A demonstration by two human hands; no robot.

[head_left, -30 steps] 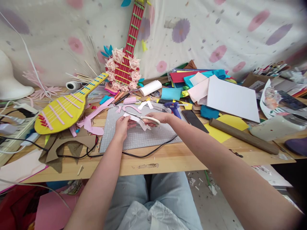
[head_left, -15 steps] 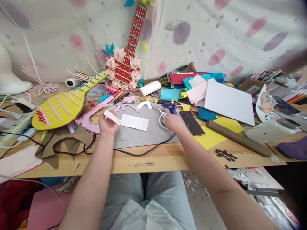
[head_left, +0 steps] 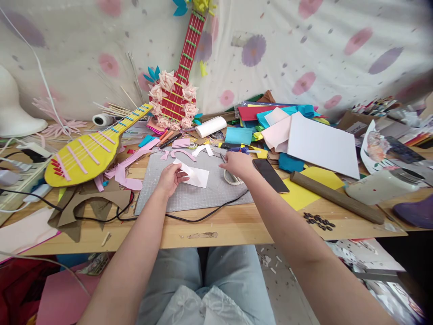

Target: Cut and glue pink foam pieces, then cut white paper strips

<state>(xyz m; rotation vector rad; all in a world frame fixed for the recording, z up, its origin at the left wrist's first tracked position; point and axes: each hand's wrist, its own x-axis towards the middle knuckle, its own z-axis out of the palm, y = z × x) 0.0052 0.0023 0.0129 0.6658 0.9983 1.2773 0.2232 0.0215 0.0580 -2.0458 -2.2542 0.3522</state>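
My left hand (head_left: 172,177) pinches the left end of a pale pink paper piece (head_left: 196,177) that lies on the grey cutting mat (head_left: 189,196). My right hand (head_left: 238,164) hovers palm down over the mat's right edge, fingers loosely spread and gripping nothing. White-handled scissors (head_left: 232,177) lie just beneath it, one handle ring showing below the palm. A blue glue gun (head_left: 238,149) lies right behind that hand. Curved pink offcuts (head_left: 184,154) sit at the mat's far edge.
A yellow cardboard guitar (head_left: 84,155) lies at the left and a red one (head_left: 176,97) leans on the wall. A black phone (head_left: 269,175), a brown tube (head_left: 338,197), a white sheet (head_left: 323,144) and coloured paper stacks fill the right. A black cable (head_left: 203,215) crosses the front.
The scissors went from cutting the paper to lying on the mat's right edge, and my right hand has lifted off them. My left hand has come back to the mat's middle with the paper.
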